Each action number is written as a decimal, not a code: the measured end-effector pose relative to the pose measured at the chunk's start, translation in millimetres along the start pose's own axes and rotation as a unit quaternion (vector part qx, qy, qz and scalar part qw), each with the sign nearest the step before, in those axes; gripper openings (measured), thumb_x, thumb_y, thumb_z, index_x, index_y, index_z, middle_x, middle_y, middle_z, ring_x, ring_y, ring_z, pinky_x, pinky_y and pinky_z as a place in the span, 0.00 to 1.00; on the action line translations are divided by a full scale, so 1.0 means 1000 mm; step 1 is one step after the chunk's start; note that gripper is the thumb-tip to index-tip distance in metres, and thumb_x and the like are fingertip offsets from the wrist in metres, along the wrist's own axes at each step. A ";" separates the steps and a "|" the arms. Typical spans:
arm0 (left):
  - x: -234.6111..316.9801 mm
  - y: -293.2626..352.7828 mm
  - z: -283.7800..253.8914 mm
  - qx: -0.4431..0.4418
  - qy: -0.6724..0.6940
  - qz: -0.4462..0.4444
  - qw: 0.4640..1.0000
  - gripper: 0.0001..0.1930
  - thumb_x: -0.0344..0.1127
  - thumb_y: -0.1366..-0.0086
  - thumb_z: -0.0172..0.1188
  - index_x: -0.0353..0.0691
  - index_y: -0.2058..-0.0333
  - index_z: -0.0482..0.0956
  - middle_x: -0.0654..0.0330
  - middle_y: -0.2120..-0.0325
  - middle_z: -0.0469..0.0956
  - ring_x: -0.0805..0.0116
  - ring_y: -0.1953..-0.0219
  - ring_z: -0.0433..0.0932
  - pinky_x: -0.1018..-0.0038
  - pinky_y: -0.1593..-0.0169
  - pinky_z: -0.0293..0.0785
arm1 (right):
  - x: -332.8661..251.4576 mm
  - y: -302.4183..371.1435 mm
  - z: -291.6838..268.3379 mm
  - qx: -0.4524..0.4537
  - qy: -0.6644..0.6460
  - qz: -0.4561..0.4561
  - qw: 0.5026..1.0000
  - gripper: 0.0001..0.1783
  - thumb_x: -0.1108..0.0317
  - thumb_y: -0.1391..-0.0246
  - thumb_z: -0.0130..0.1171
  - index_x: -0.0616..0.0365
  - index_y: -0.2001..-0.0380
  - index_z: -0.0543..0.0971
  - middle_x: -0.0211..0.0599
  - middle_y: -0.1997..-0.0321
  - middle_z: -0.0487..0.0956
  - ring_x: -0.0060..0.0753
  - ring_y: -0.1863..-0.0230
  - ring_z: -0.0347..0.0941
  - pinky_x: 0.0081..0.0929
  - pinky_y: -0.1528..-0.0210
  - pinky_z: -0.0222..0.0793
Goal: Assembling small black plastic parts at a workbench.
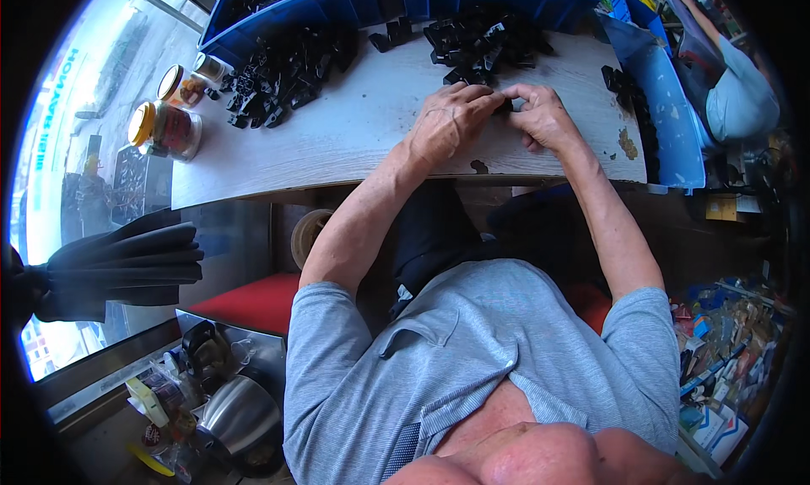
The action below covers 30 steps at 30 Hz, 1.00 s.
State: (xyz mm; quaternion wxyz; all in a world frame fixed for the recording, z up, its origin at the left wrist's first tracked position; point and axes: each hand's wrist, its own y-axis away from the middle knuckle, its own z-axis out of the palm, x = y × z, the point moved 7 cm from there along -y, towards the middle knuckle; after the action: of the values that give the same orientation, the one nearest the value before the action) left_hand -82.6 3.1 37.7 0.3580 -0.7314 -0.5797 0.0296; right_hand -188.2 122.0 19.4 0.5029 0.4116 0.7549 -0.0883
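Over the white tabletop (363,131), my left hand (456,118) and my right hand (542,118) meet fingertip to fingertip. Both are closed around a small black plastic part (507,106), most of which the fingers cover. Just beyond them lies a heap of similar black plastic parts (483,45). Another heap of black parts (291,76) spreads to the left, with pieces of differing shape. A couple of loose black pieces (392,35) sit between the two heaps.
Blue bins (337,8) line the table's far edge, and a blue tray (675,114) stands along the right. Jars (169,131) sit at the left edge by the window. Another person (742,97) is at far right. A steel kettle (240,413) stands lower left.
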 end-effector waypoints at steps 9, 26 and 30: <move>-0.005 -0.001 0.006 -0.035 0.003 0.012 0.999 0.19 0.26 0.36 0.62 0.43 0.46 0.82 0.55 0.50 0.82 0.56 0.52 0.81 0.65 0.45 0.78 | -0.003 0.001 0.002 -0.007 -0.005 -0.006 1.000 0.19 0.74 0.50 0.61 0.58 0.52 0.81 0.25 0.85 0.71 0.18 0.88 0.66 0.21 0.88 0.62; 0.012 0.012 0.010 -0.065 -0.110 -0.055 0.990 0.36 0.27 0.44 0.67 0.51 0.35 0.72 0.61 0.41 0.77 0.56 0.45 0.74 0.61 0.43 0.72 | 0.000 0.000 0.004 -0.003 -0.005 -0.010 1.000 0.20 0.76 0.49 0.59 0.58 0.51 0.81 0.25 0.85 0.70 0.18 0.88 0.67 0.20 0.87 0.61; 0.018 0.012 0.007 -0.079 -0.104 -0.056 0.990 0.37 0.29 0.45 0.69 0.51 0.34 0.71 0.61 0.41 0.76 0.56 0.45 0.74 0.61 0.44 0.72 | 0.000 0.000 0.001 -0.006 0.025 0.012 1.000 0.19 0.73 0.48 0.61 0.53 0.51 0.83 0.29 0.82 0.75 0.21 0.84 0.72 0.23 0.82 0.70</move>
State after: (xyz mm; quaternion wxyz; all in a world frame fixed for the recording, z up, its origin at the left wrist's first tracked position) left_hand -69.7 21.7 32.2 0.2379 -0.7164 -0.6547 0.0395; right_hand -187.9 121.4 18.4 0.4875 0.4193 0.7629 -0.0677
